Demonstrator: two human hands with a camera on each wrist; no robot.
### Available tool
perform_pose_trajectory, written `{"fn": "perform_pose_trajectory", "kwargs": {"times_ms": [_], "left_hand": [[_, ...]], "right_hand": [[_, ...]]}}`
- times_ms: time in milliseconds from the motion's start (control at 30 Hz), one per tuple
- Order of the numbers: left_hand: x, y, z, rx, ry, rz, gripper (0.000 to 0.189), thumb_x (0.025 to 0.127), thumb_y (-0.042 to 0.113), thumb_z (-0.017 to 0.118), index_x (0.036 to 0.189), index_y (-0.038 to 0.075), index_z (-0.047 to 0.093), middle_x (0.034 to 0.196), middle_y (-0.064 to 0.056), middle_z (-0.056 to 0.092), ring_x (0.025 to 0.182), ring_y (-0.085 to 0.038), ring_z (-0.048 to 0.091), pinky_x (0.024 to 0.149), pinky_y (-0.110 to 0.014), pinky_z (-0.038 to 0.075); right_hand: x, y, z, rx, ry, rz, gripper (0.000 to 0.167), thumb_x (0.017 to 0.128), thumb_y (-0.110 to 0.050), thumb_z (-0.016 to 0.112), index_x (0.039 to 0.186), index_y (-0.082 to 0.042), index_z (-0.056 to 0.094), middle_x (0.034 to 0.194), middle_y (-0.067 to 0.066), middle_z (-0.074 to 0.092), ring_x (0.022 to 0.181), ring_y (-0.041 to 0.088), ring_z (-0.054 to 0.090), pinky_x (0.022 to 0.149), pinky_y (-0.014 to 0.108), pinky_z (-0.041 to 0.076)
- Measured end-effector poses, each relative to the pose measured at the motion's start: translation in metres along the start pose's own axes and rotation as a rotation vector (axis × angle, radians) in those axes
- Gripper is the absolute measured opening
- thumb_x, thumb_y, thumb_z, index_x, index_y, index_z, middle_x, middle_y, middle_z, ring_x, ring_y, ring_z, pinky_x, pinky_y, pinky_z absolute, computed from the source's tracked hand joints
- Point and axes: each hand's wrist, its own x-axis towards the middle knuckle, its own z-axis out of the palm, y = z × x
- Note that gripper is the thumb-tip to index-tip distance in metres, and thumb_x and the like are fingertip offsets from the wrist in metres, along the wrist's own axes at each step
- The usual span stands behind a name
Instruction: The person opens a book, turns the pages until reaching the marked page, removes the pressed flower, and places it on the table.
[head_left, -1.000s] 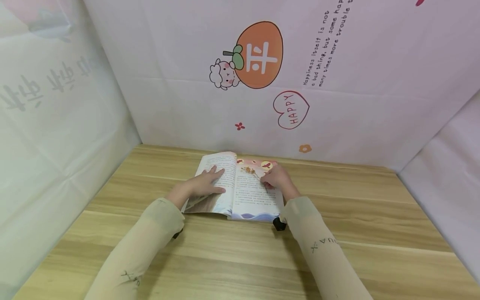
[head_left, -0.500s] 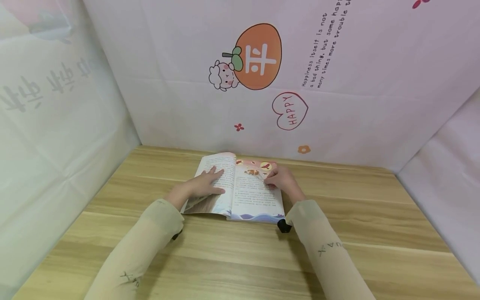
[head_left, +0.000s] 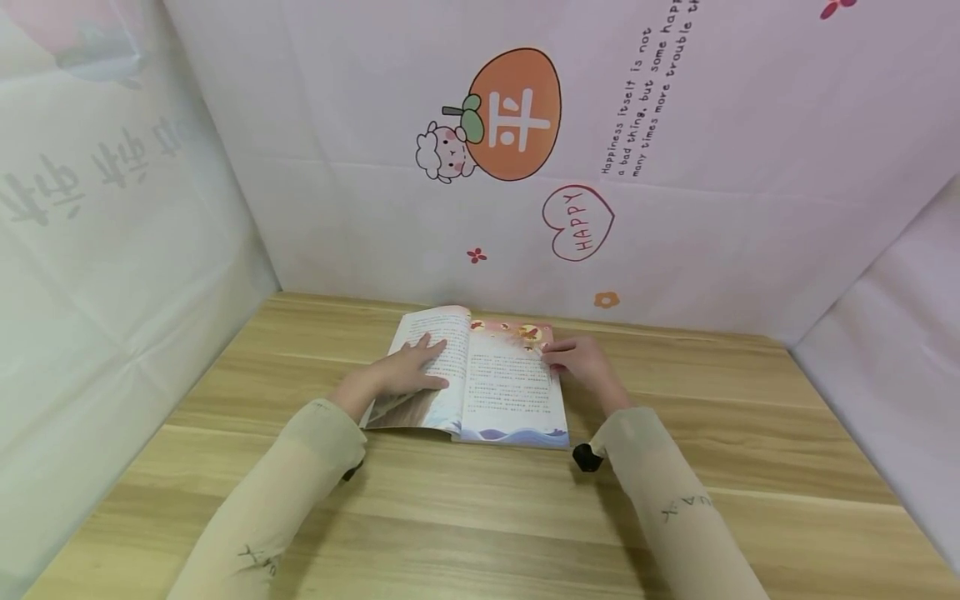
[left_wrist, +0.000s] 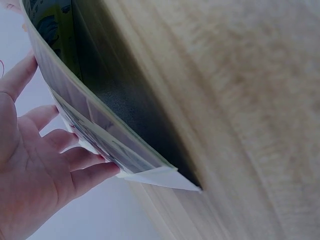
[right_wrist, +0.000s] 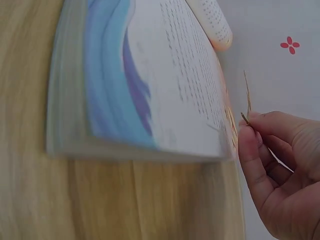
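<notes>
An open book (head_left: 510, 396) lies face up on the wooden table. My left hand (head_left: 401, 371) rests with spread fingers on its left page, and in the left wrist view the fingers (left_wrist: 87, 160) touch that page, whose outer edge stands raised from the table. Over the right page's outer edge, my right hand (head_left: 588, 367) pinches a thin, golden-brown stemmed sprig (right_wrist: 248, 97) between thumb and fingertips. The sprig's orange-brown head appears above the page's upper part in the head view; its exact kind is hard to tell.
The wooden table (head_left: 465, 517) reaches back to a white printed backdrop (head_left: 360, 225) close behind the book. White sheeting (head_left: 127, 317) also hangs at the left side. A black wrist device (head_left: 587, 457) sits under the right sleeve.
My right hand has moved rightward across the right page to its outer edge, carrying the sprig along with it. The left hand and the book have stayed in place.
</notes>
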Motion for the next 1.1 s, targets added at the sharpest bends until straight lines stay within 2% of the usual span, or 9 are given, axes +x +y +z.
{"fn": "perform_pose_trajectory", "kwargs": {"times_ms": [167,400,733,1100], "left_hand": [[0.001,-0.002,0.001,0.000,-0.001,-0.002,0.083,0.103,0.039,0.061,0.165,0.008,0.016,0.168,-0.026,-0.004,0.148,-0.057,-0.005,0.118,-0.069,0.007],[0.000,0.000,0.001,-0.002,-0.001,-0.003,0.083,0.103,0.040,0.062,0.165,0.008,0.016,0.168,-0.025,-0.005,0.149,-0.057,-0.005,0.117,-0.070,0.007],[0.000,0.000,0.001,0.009,0.000,-0.001,0.083,0.103,0.040,0.062,0.165,0.007,0.017,0.168,-0.026,-0.004,0.148,-0.058,-0.004,0.117,-0.070,0.008],[0.001,0.000,0.001,0.013,0.000,-0.003,0.084,0.103,0.041,0.061,0.165,0.008,0.016,0.168,-0.026,-0.004,0.149,-0.057,-0.004,0.117,-0.070,0.008]], "right_hand": [[-0.005,0.006,-0.018,-0.001,0.008,-0.039,0.029,0.098,-0.004,0.068,0.120,0.015,0.068,0.109,0.025,0.073,0.077,0.011,0.068,0.073,0.024,0.057],[-0.013,0.013,-0.045,0.010,0.020,-0.015,0.034,0.099,-0.006,0.068,0.125,0.015,0.065,0.112,0.021,0.074,0.082,0.015,0.072,0.078,0.029,0.060],[-0.029,0.036,-0.080,-0.008,0.055,-0.002,0.034,0.098,-0.006,0.069,0.124,0.015,0.065,0.109,0.019,0.075,0.075,0.005,0.069,0.070,0.021,0.058],[-0.038,0.062,-0.106,-0.083,0.084,0.036,0.033,0.099,-0.007,0.067,0.124,0.015,0.066,0.108,0.022,0.074,0.074,0.003,0.069,0.068,0.021,0.058]]}}
